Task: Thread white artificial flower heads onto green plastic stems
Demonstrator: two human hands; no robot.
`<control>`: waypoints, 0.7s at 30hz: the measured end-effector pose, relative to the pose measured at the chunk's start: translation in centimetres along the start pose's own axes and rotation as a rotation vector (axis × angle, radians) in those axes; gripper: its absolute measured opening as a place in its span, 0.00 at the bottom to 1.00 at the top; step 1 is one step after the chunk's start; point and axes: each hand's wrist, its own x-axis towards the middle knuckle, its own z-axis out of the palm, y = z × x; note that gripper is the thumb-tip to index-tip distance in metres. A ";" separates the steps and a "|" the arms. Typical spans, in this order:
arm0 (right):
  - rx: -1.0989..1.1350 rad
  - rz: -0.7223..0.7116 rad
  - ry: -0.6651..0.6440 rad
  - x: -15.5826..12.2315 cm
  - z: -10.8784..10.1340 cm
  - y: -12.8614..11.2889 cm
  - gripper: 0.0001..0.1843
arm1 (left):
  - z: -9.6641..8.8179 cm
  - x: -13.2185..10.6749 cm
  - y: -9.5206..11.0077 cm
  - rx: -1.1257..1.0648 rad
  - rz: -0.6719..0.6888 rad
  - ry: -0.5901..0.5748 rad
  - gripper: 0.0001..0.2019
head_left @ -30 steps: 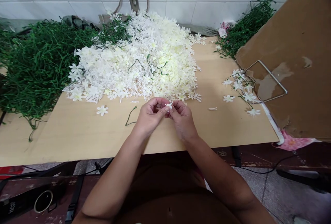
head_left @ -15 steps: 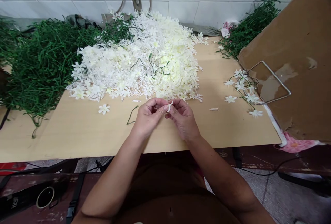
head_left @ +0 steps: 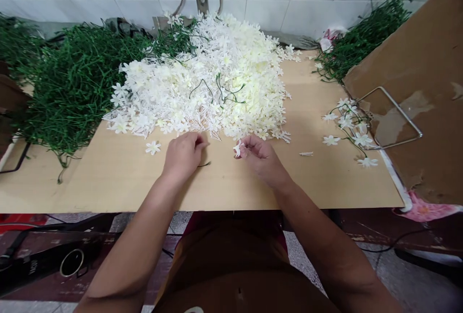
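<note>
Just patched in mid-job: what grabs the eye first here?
A big heap of white flowers fills the back middle of the table, a tangle of green stems at its left. In front, the right hand pinches one small flower and the left hand lies over a loose green stem.

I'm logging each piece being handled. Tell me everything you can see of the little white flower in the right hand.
The white flower is a small artificial blossom, plastic or fabric by its look, with narrow petals. The right hand pinches it between fingertips, over the table, in front of the flower pile.
</note>
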 end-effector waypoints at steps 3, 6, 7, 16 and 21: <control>-0.007 0.030 -0.070 0.1 0.5 0.3 0.20 | 0.6 -0.3 -0.1 -0.353 -0.043 0.000 0.07; -0.002 0.056 -0.114 0.2 0.8 0.5 0.19 | 0.8 -1.1 0.2 -0.613 0.017 -0.053 0.10; 0.005 0.065 -0.123 0.3 0.8 0.5 0.19 | 0.8 -1.4 0.4 -0.669 0.047 -0.086 0.11; 0.064 0.153 -0.148 0.4 1.0 0.5 0.20 | 1.3 -2.0 1.3 -0.891 -0.034 -0.257 0.26; 0.101 0.176 -0.172 0.3 1.6 0.6 0.21 | 1.9 -1.6 1.2 -0.845 0.047 -0.157 0.24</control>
